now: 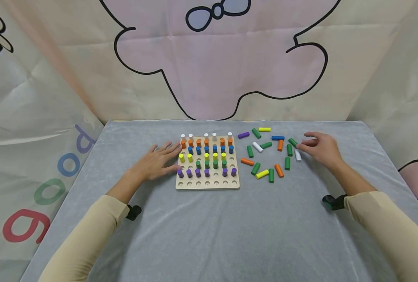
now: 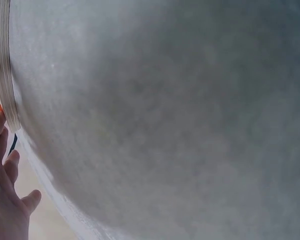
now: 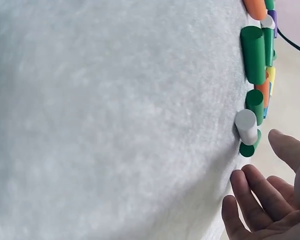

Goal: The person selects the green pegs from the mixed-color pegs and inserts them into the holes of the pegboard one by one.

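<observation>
A wooden pegboard (image 1: 209, 183) lies on the table, with rows of white, orange, blue, yellow, green and purple pegs standing in its holes. My left hand (image 1: 158, 161) rests at the board's left edge, fingers spread, thumb beside the purple row. In the left wrist view, fingers (image 2: 11, 167) show next to the board's side (image 2: 2, 65). To the right of the loose pegs, my right hand (image 1: 319, 149) has its fingertips close to a green peg (image 1: 293, 141). The right wrist view shows its thumb and fingers apart, with a white peg (image 3: 246, 126) just beyond them.
Loose pegs lie scattered between board and right hand, among them an orange peg (image 1: 279, 170), a yellow peg (image 1: 262, 174), a blue peg (image 1: 277, 138) and a purple peg (image 1: 243, 135). A grey cloth (image 1: 209, 235) covers the table. Behind it hangs a printed curtain (image 1: 209, 58).
</observation>
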The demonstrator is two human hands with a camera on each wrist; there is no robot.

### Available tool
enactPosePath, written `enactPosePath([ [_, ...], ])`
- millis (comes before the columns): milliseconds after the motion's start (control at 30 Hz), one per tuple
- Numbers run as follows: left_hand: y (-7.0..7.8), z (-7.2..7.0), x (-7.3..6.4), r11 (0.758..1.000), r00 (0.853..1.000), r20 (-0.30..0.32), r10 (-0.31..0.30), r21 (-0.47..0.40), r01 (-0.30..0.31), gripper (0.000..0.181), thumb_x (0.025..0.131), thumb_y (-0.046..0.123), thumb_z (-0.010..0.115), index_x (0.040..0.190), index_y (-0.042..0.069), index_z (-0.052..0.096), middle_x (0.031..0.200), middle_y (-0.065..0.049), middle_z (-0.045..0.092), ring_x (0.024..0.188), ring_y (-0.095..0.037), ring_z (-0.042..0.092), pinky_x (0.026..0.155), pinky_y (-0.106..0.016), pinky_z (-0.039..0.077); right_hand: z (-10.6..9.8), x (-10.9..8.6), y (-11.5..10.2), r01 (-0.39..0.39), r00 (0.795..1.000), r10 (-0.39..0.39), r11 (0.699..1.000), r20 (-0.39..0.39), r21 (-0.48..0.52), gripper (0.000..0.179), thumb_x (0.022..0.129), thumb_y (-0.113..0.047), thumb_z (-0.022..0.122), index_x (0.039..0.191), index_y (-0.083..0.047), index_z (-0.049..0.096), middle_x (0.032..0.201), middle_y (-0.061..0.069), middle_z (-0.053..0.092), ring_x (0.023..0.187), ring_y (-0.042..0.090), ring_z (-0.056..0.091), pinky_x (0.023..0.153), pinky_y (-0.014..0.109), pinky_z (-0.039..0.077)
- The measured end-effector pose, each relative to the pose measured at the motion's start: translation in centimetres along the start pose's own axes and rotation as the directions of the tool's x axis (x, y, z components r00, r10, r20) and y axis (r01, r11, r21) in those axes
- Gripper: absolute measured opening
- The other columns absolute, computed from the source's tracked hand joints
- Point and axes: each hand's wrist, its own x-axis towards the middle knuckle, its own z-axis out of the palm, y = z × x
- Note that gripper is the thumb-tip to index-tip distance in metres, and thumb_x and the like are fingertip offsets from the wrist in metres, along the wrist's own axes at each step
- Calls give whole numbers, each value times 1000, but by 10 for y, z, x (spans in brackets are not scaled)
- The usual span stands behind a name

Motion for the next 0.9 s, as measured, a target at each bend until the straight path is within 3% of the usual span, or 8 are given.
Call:
enactPosePath([
  [200,-2,1,0,1000,1000,-5,13,5,-13,77,98,61,45,159,20,23,166,-1,15,152,-31,14,116,-63,14,4,2,-1,-24,1000,24,1000,-6,-13,56,95,-24,69,137,9,50,115,30,67,107,43,61,90,55,49],
  [367,-4,2,0,1000,1000,-11,25,5,-25,77,99,62,45,159,19,23,166,-2,16,152,-31,15,116,-64,15,7,4,0,-25,999,24,999,-25,-43,52,95,-23,70,133,9,53,111,29,68,98,38,64,76,37,53],
  [533,-5,3,0,999,999,-7,34,-1,-34,76,99,60,46,159,19,24,165,-2,19,152,-31,15,116,-64,14,10,5,-2,-21,999,19,998,-48,-58,48,93,-20,70,128,9,56,107,28,69,95,38,65,67,24,47],
  [767,-5,3,1,999,999,-2,42,4,-42,75,99,59,46,159,18,25,164,-2,21,152,-31,15,116,-63,14,13,6,-5,-69,997,66,996,-50,-64,48,93,-23,70,127,8,56,108,28,69,96,38,62,77,44,52],
  [900,-5,3,1,999,999,-6,49,5,-49,75,99,58,47,159,18,26,164,-2,22,151,-31,16,116,-63,14,13,7,-7,-99,994,97,993,-44,-58,49,93,-25,70,126,9,56,108,29,68,97,39,60,73,38,51],
])
